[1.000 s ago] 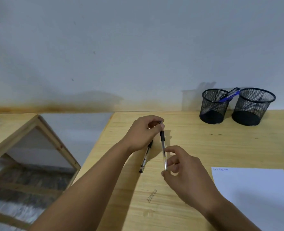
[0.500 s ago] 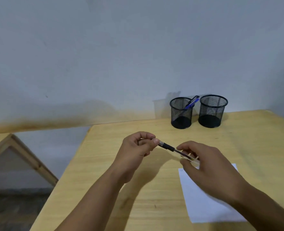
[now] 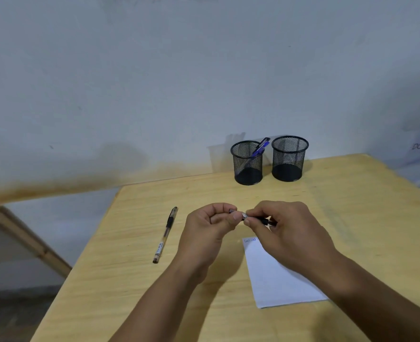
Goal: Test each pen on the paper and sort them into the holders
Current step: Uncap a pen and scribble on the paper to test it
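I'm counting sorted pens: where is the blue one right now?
In the head view, the blue pen leans inside the left mesh holder at the table's far edge, beside the right mesh holder.

Light wooden surface (image 3: 352, 206), grain visible, far edge set against a pale wall. On surface, far side: two black mesh holders, standing upright just beside each other; left holder (image 3: 247, 166) containing a blue pen (image 3: 259, 149) leaning toward the right; right holder (image 3: 289, 161) with no contents visible. Left portion: one black-capped pen (image 3: 165, 234) lying flat, apart from the holders. Near right: white paper sheet (image 3: 275, 282) lying flat, faint writing at top left corner.
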